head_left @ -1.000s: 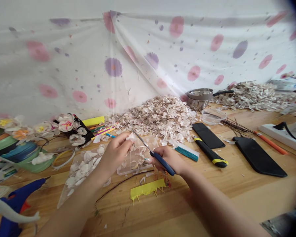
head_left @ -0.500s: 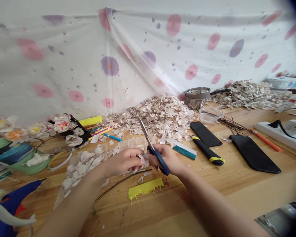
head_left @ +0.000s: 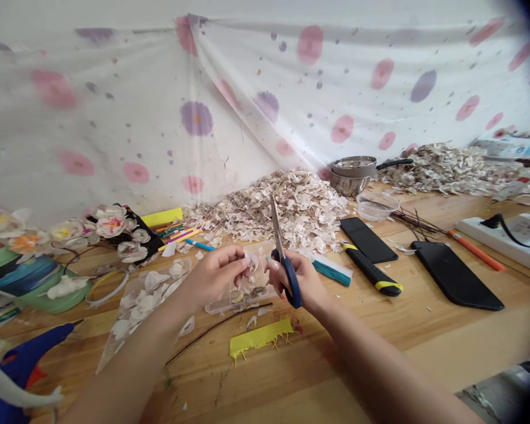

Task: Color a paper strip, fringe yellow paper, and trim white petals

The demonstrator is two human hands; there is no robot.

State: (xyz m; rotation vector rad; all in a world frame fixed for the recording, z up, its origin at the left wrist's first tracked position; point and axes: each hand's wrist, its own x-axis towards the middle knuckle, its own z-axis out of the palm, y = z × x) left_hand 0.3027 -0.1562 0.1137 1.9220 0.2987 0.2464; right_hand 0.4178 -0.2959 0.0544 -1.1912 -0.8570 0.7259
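Note:
My left hand (head_left: pixel 227 272) pinches a small whitish petal (head_left: pixel 249 259) between thumb and fingertips. Scissors with dark blue handles (head_left: pixel 291 280) rest in my right hand (head_left: pixel 301 280), their blades pointing up and away. The two hands are a little apart over a clear plastic tray (head_left: pixel 216 307) that holds petal pieces. Just below lie a thin dark stem (head_left: pixel 212 327) and a fringed yellow strip (head_left: pixel 261 337). White petals (head_left: pixel 152 288) fill another clear tray, partly covered by my left forearm.
A large petal heap (head_left: pixel 291 206) lies behind my hands. To the right are a yellow-black knife (head_left: pixel 371 271), two black phones (head_left: pixel 368 238) and a white power strip (head_left: pixel 503 238). At left are a blue glue gun (head_left: pixel 30 359) and handmade flowers (head_left: pixel 112 222).
My hands have moved apart, my left one up and to the left. The scissors have turned more upright, and the tray beneath shows more.

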